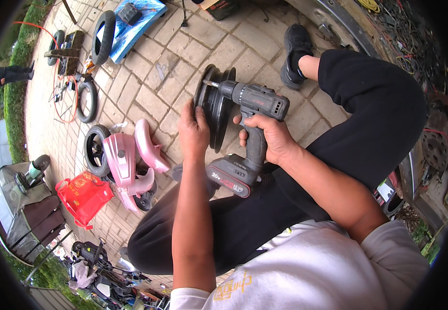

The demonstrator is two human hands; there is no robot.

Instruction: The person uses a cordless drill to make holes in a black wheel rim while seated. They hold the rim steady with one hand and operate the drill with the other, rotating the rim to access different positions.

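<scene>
My right hand (273, 137) is wrapped round the grip of a black cordless drill (265, 101), its battery pack hanging low near my lap. The drill's bit points left and reaches the upper part of a black wheel rim (218, 121); whether it touches the metal I cannot tell. Standing on edge between my legs, the rim has no tyre on it. My left hand (194, 126) grips its left edge, the thumb on the near side and the other fingers partly hidden.
Pink scooter panels (121, 157) lie to the left beside a tyred wheel (96, 150) and a red bag (84, 195). Loose tyres (104, 39) and a blue-wrapped board (136, 26) are at the far left. Tangled cables (404, 36) fill the far right. My shoe (296, 54) rests on the paving.
</scene>
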